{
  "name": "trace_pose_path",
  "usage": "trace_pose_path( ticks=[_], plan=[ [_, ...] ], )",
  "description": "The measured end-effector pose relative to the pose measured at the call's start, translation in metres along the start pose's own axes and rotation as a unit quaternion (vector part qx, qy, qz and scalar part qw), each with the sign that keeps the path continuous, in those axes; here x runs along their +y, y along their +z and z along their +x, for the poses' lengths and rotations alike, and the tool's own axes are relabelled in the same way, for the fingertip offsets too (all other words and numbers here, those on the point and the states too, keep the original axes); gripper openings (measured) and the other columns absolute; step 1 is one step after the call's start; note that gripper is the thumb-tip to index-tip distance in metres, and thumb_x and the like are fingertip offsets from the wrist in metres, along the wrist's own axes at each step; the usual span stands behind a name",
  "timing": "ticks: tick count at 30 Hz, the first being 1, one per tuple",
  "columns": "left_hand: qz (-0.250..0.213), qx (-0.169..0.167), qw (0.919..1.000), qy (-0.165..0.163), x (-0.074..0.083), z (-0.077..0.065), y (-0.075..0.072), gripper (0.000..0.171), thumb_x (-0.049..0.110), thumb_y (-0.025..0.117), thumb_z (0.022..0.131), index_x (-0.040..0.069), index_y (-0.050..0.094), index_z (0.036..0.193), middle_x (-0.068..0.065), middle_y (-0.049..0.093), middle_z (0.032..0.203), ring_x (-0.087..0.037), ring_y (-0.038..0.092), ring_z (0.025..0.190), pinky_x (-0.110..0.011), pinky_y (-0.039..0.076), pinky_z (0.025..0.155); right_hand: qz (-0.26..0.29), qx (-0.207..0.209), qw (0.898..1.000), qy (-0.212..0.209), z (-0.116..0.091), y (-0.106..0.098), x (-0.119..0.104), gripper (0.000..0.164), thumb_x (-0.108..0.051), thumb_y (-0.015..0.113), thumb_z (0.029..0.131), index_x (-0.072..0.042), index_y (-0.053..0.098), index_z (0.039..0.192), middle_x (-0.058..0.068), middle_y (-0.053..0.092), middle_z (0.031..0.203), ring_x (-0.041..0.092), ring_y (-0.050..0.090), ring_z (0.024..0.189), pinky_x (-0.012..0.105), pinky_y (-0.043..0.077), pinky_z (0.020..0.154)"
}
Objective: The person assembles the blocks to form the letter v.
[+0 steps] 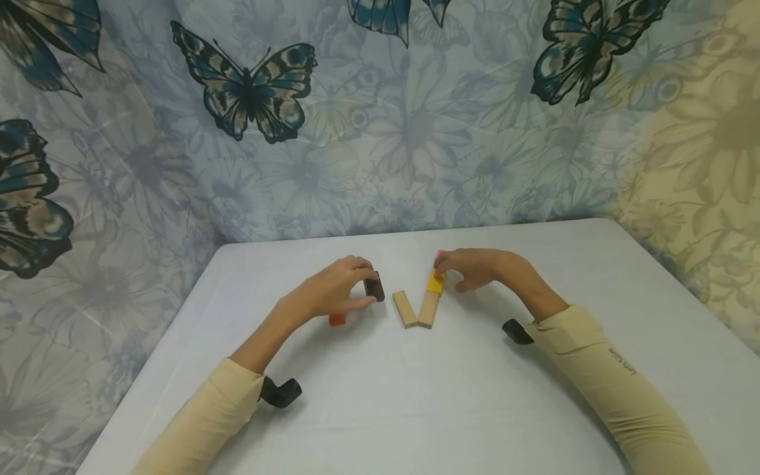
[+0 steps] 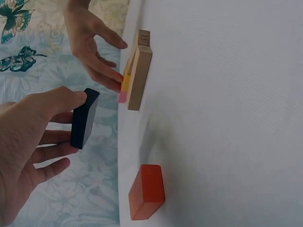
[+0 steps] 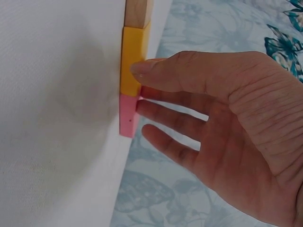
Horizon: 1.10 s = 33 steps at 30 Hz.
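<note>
Up off a white table [image 1: 415, 402], a dark block [image 2: 84, 120] is pinched in a person's left hand [image 1: 329, 288], with the thumb on one side and fingertips on the other; the little finger stands away from it. On the table below that hand sits an orange-red block [image 2: 147, 194], partly hidden in the head view but plain in the left wrist view.

To the right of the dark block, two bare wooden blocks lie on the table, a left wooden block [image 1: 405, 309] and a right wooden block [image 1: 429, 310], their near ends meeting in a narrow V. At the far end of the right wooden block, a yellow block [image 3: 131, 52] carries the line on, and a pink block [image 3: 127, 116] follows, touching the yellow one end to end.

The right hand [image 1: 481, 266] comes in from the right, loosely spread, its thumb held apart from its fingers. Fingertips touch the line close to where yellow meets pink; the little finger is clear of the blocks.

Both arms wear cream sleeves [image 1: 198, 422], with a black device [image 1: 282, 394] showing at each cuff. Behind the table hangs a pale blue floral backdrop [image 1: 415, 178], yellowish at the right, with large teal-and-black butterflies [image 1: 247, 95].
</note>
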<state>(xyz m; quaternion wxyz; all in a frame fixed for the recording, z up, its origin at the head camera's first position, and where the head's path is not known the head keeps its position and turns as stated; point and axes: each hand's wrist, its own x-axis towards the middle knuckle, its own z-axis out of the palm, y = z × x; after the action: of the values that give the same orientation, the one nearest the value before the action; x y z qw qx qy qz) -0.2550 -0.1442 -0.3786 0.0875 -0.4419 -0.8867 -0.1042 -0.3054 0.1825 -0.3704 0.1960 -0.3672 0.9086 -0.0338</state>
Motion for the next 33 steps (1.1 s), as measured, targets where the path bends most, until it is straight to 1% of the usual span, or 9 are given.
trace_pose_path(
  ticks=[4, 9, 17, 22, 25, 29, 33],
  plan=[
    [-0.004, 0.007, 1.0, -0.001, 0.001, 0.008, 0.0, 0.036, 0.028, 0.078, 0.095, 0.005, 0.074, 0.122, -0.012, 0.071, 0.124, -0.028, 0.067, 0.117, -0.039, 0.058, 0.102, 0.003, -0.002, 1.0, 0.001, 0.0, 0.0, -0.001, 0.044, -0.003, 0.071, 0.095, -0.006, 0.067, 0.138, 0.017, 0.054, 0.154, 0.041, 0.05, 0.145, 0.057, 0.043, 0.12],
    [-0.016, 0.01, 0.9998, -0.006, 0.002, 0.022, 0.0, 0.036, 0.03, 0.076, 0.095, 0.006, 0.074, 0.122, -0.011, 0.072, 0.124, -0.027, 0.067, 0.116, -0.039, 0.058, 0.102, -0.001, -0.001, 1.0, 0.006, -0.001, 0.001, 0.001, 0.044, -0.004, 0.072, 0.094, -0.007, 0.067, 0.138, 0.017, 0.054, 0.155, 0.041, 0.05, 0.144, 0.058, 0.043, 0.12],
    [-0.06, -0.002, 0.9973, -0.042, -0.002, 0.042, 0.001, 0.036, 0.031, 0.076, 0.096, 0.007, 0.074, 0.123, -0.009, 0.071, 0.125, -0.026, 0.066, 0.117, -0.042, 0.056, 0.107, 0.0, 0.0, 1.0, 0.004, 0.001, 0.001, 0.003, 0.044, -0.003, 0.072, 0.094, -0.007, 0.067, 0.137, 0.017, 0.054, 0.155, 0.041, 0.05, 0.144, 0.058, 0.043, 0.12],
    [-0.072, -0.002, 0.9963, -0.047, -0.009, 0.053, 0.01, 0.037, 0.033, 0.075, 0.096, 0.006, 0.074, 0.122, -0.009, 0.072, 0.124, -0.026, 0.067, 0.117, -0.042, 0.056, 0.107, -0.006, 0.001, 1.0, -0.001, 0.001, 0.0, 0.004, 0.043, -0.002, 0.071, 0.093, -0.007, 0.068, 0.136, 0.016, 0.056, 0.153, 0.04, 0.052, 0.143, 0.057, 0.044, 0.119],
    [-0.085, 0.002, 0.9946, -0.059, -0.015, 0.058, 0.017, 0.038, 0.034, 0.076, 0.096, 0.006, 0.075, 0.122, -0.009, 0.073, 0.124, -0.027, 0.068, 0.116, -0.043, 0.056, 0.106, -0.009, 0.003, 1.0, -0.006, 0.002, 0.0, 0.004, 0.042, -0.002, 0.071, 0.093, -0.007, 0.069, 0.135, 0.017, 0.056, 0.152, 0.04, 0.053, 0.141, 0.056, 0.045, 0.119],
    [-0.106, 0.006, 0.9914, -0.077, -0.023, 0.061, 0.027, 0.037, 0.032, 0.077, 0.095, 0.006, 0.075, 0.121, -0.009, 0.075, 0.119, -0.027, 0.069, 0.113, -0.043, 0.055, 0.105, -0.008, 0.0, 1.0, 0.0, 0.003, 0.0, 0.004, 0.042, -0.003, 0.071, 0.094, -0.008, 0.069, 0.135, 0.016, 0.056, 0.153, 0.039, 0.052, 0.142, 0.055, 0.045, 0.119],
    [-0.128, 0.006, 0.9882, -0.084, -0.031, 0.063, 0.036, 0.036, 0.03, 0.077, 0.095, 0.005, 0.074, 0.12, -0.008, 0.075, 0.114, -0.026, 0.07, 0.109, -0.041, 0.055, 0.105, -0.009, -0.002, 1.0, 0.001, 0.004, 0.001, 0.003, 0.041, -0.004, 0.071, 0.094, -0.009, 0.069, 0.135, 0.016, 0.056, 0.153, 0.038, 0.052, 0.143, 0.055, 0.045, 0.119]
  ],
)
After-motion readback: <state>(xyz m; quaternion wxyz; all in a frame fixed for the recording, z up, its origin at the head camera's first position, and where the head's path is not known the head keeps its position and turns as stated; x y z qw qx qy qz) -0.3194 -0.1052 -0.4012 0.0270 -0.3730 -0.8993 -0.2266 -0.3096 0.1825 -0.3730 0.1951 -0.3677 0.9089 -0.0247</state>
